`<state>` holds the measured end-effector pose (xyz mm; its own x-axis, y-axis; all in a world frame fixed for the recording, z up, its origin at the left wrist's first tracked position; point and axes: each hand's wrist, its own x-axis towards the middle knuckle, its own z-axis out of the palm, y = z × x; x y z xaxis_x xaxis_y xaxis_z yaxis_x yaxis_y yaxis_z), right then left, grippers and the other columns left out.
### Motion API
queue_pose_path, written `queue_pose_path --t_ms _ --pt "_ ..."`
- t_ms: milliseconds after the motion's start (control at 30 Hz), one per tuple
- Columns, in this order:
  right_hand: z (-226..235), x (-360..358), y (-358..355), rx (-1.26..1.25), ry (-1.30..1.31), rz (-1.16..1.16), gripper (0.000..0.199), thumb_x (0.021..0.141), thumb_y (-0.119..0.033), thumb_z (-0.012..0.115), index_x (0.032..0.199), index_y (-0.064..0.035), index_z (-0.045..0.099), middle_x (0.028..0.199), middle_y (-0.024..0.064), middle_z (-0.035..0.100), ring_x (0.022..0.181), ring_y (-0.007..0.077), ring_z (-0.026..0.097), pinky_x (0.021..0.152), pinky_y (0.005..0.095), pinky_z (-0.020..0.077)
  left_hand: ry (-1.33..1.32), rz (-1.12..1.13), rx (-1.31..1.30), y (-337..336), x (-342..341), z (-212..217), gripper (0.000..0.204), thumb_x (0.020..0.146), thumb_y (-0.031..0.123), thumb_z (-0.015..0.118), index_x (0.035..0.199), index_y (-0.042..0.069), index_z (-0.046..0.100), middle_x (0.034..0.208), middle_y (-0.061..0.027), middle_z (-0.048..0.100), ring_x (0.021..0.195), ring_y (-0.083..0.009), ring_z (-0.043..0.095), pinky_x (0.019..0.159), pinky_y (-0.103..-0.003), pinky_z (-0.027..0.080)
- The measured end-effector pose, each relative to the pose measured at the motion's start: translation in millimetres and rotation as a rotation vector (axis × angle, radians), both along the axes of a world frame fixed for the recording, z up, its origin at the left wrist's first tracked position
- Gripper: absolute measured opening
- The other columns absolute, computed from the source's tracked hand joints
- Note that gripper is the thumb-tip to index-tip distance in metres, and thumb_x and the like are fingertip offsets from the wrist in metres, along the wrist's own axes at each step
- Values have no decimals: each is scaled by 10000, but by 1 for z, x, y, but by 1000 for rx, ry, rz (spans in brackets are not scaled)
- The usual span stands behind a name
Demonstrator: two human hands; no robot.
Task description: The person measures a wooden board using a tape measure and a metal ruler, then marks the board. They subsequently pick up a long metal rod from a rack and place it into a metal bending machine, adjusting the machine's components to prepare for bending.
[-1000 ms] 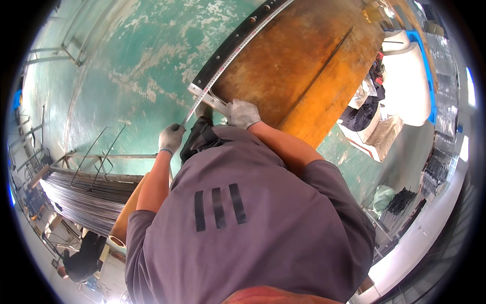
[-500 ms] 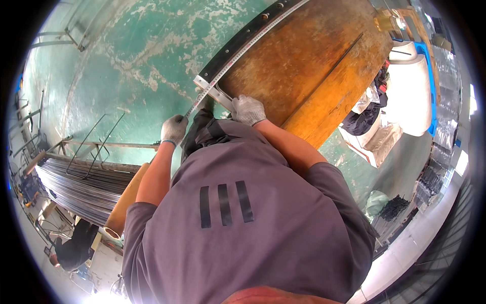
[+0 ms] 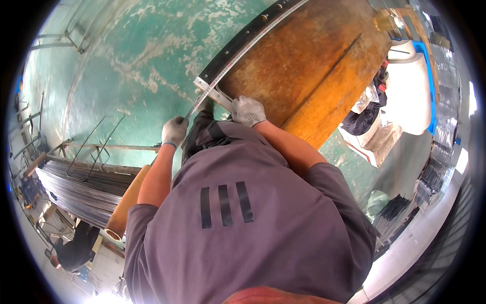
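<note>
A pale tape measure point(image 3: 240, 60) is drawn out along the edge of a brown wooden table point(image 3: 298, 61), beside a black rail point(image 3: 233, 46) with bolts. Its lower end runs past the table corner into my left hand point(image 3: 174, 130), gloved in white knit and closed around it. Whether a tape case sits inside that hand is hidden. My right hand point(image 3: 248, 110), in a matching glove, is closed at the table's near end on a silver metal bar point(image 3: 220, 97) with a bent corner. The tape crosses over this bar near the rail's end.
Left of me a bundle of thin metal rods point(image 3: 83, 185) lies on a rack, with a cardboard tube point(image 3: 124, 207) beside it. To the right stand a white padded seat point(image 3: 407, 96) and a dark cloth bundle point(image 3: 358, 117). Another person point(image 3: 78, 248) is at the lower left.
My left hand has shifted very slightly to the right and down. The right hand, the tape along the table and the metal bar look the same.
</note>
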<state>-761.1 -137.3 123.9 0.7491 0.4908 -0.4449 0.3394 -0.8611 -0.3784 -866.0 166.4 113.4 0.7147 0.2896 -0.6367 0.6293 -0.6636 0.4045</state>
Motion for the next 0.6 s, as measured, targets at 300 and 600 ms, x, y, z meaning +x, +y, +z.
queue_pose_path --t_ms 300,600 --pt "-5 -11 -3 44 -85 -49 238 959 -164 611 1049 -54 802 1100 160 760 1065 352 751 891 489 610 -120 62 -104 -12 -15 3 404 985 375 685 1138 23 812 1051 -186 819 1016 -291 793 915 -392 578" --pt "4 -28 -9 195 -174 -137 263 911 -260 733 1058 -44 761 1078 167 748 1070 361 719 927 490 581 -173 138 -199 -61 -20 37 353 1003 296 726 1147 -18 798 974 -130 818 930 -160 744 880 -325 561"
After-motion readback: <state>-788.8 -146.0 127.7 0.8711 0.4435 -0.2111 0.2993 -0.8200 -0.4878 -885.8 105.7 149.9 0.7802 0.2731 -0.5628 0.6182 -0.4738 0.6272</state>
